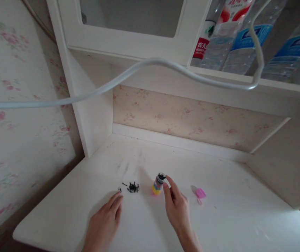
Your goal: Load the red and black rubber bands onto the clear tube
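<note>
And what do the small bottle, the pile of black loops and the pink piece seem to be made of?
Small bottle: probably clear, smooth plastic, since colours seem to show through; glass is possible.
Pile of black loops: perhaps rubber, as they look thin and curled; finish unclear.
Pink piece: likely smooth plastic, from its even, bright colour.

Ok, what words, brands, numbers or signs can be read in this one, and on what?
"农夫": red label on a shelf bottle
"NONGFU": same label, beneath; the rest is unclear
Fruit-print label: characters cut off, unreadable
Two blue labels: blurred
Small jar: too small to tell
</note>
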Demonstrator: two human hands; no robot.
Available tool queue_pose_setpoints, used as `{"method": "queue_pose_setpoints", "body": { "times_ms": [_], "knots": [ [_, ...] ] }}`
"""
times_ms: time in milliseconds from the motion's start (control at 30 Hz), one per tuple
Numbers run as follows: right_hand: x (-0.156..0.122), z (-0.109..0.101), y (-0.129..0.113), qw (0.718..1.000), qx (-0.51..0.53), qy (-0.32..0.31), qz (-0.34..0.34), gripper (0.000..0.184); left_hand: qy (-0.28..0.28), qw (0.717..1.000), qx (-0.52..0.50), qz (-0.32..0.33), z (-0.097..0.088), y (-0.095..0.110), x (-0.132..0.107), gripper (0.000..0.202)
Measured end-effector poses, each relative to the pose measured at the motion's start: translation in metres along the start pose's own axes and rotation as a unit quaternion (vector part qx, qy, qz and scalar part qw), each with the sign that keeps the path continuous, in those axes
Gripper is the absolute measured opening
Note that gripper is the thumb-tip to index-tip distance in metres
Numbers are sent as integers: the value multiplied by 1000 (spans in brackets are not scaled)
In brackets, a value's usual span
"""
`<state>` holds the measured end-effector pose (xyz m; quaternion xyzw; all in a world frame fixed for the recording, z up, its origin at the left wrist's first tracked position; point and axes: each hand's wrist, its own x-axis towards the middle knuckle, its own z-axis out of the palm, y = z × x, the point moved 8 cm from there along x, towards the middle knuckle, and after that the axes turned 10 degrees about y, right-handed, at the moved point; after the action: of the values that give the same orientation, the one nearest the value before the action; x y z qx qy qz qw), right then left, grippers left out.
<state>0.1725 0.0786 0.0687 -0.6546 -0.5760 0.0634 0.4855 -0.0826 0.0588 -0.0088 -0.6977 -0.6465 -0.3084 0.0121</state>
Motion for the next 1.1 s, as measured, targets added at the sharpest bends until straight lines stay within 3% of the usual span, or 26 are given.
{"method": "queue_pose_setpoints", "body": {
  "times_ms": [500, 800, 1100],
  "knots": [
    [17, 13, -24, 975, -171, -66, -123, 46, 2, 1000, 15, 10, 3, -2, -2, 35],
    [17, 15, -36, 949, -268, -118, -114, 47, 9, 998, 36, 43, 1, 3, -2, 34],
    [25, 8, -38, 957, -253, -130, -60, 46, 12, 998, 54, 14, -8, 5, -1, 30]
  ]
}}
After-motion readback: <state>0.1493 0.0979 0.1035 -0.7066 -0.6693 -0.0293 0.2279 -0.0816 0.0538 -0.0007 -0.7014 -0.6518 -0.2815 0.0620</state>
